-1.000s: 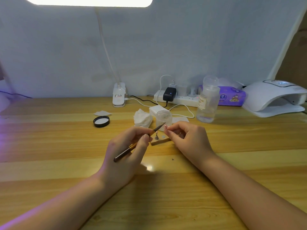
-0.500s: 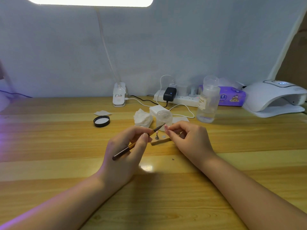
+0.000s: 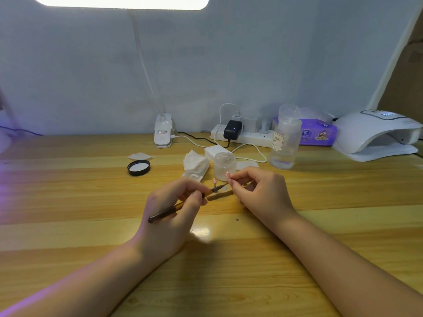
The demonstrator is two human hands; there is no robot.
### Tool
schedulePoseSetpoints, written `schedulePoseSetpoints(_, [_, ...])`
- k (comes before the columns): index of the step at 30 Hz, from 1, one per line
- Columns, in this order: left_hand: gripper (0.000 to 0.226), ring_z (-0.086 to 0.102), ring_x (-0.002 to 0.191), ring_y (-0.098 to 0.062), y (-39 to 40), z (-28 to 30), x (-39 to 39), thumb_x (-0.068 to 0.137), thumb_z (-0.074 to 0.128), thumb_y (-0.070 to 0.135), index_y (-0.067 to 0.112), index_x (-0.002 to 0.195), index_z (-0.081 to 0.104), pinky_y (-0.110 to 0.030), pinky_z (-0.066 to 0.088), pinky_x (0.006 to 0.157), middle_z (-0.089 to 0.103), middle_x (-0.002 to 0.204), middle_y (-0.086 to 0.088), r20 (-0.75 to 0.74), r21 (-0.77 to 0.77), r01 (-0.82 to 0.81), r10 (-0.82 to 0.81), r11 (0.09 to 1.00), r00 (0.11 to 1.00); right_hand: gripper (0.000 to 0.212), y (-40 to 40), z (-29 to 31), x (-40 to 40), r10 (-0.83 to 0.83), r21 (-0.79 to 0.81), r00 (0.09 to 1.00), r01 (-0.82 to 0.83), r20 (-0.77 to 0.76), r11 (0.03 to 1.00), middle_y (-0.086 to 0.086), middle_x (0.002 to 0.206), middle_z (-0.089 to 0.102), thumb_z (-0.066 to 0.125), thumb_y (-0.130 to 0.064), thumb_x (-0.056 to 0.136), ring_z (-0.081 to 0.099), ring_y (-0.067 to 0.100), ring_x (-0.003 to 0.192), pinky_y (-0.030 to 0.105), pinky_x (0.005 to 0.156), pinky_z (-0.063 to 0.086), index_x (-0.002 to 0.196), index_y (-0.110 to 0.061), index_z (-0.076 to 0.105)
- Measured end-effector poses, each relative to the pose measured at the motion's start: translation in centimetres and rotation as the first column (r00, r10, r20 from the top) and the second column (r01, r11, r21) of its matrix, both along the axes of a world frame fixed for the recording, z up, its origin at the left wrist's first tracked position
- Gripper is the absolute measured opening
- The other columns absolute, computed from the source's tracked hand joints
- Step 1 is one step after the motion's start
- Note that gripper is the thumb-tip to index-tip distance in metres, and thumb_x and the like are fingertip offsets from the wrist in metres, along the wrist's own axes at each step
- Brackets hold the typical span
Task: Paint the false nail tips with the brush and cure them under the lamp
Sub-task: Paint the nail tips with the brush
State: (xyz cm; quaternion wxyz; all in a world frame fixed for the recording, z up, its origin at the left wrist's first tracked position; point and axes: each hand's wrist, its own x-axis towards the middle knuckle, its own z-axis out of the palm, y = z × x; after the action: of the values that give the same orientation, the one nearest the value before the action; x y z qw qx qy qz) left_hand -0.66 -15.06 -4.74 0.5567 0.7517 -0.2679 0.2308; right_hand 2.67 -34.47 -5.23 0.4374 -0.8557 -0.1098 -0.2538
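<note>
Surroundings: small clear jar (image 3: 225, 165) and crumpled tissue (image 3: 195, 165) just beyond the hands; black lid (image 3: 139, 167) beyond the left hand; curing lamp (image 3: 375, 133) far right, well apart.
Brush (image 3: 183, 204): gripped by the left hand (image 3: 170, 216) — long axis slants, tip up-right toward the right hand.
Nail tip (image 3: 227, 175): pinched in the right hand (image 3: 261, 193) — pink, upright.
Second nail tip (image 3: 214, 181): between the hands, above a wooden strip (image 3: 219, 195).

Two bare forearms entering from the bottom corners, with no sleeve, watch, bracelet or ring anywhere in view. Slim left hand (image 3: 170, 216) and right hand (image 3: 263, 193), both ungloved. Short fingernails on the left, plain and unpolished as far as can be told. A faint violet tint of light along the outer edge of the left forearm.
</note>
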Motion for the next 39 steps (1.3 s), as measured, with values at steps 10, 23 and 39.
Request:
schedulePoseSetpoints(10, [0.023, 0.067, 0.082, -0.013, -0.05, 0.09, 0.19, 0.087, 0.057, 0.031, 0.020, 0.100, 0.073, -0.023, 0.050, 0.071, 0.072, 0.085, 0.011, 0.051, 0.044, -0.021, 0.019, 0.999, 0.999, 0.008, 0.01, 0.08, -0.04, -0.019, -0.027, 1.000, 0.018, -0.016, 0.999, -0.008, 0.074, 0.070, 0.073, -0.016, 0.082, 0.062, 0.014, 0.060, 0.041, 0.066, 0.055, 0.089, -0.020, 0.075])
schedulePoseSetpoints(23, [0.019, 0.066, 0.084, -0.014, -0.01, 0.03, 0.36, 0.088, 0.061, 0.022, 0.017, 0.102, 0.074, -0.019, 0.047, 0.071, 0.072, 0.088, 0.008, 0.049, 0.074, -0.017, 0.014, 0.997, 0.999, 0.008, 0.01, -0.03, 0.05, -0.024, -0.061, 1.000, 0.024, 0.000, 0.998, -0.011, 0.073, 0.068, 0.072, -0.017, 0.082, 0.058, 0.007, 0.059, 0.026, 0.062, 0.052, 0.088, -0.021, 0.075])
schedulePoseSetpoints(39, [0.018, 0.068, 0.086, -0.009, -0.05, 0.04, 0.04, 0.088, 0.058, 0.016, 0.023, 0.096, 0.073, -0.015, 0.048, 0.075, 0.074, 0.085, 0.007, -0.052, -0.018, 0.007, -0.008, 1.000, 0.999, 0.011, -0.04, -0.08, 0.14, 0.003, -0.044, 1.000, -0.001, 0.031, 0.999, -0.021, 0.062, 0.059, 0.072, -0.015, 0.082, 0.053, 0.008, 0.057, 0.012, 0.054, 0.039, 0.087, -0.024, 0.074])
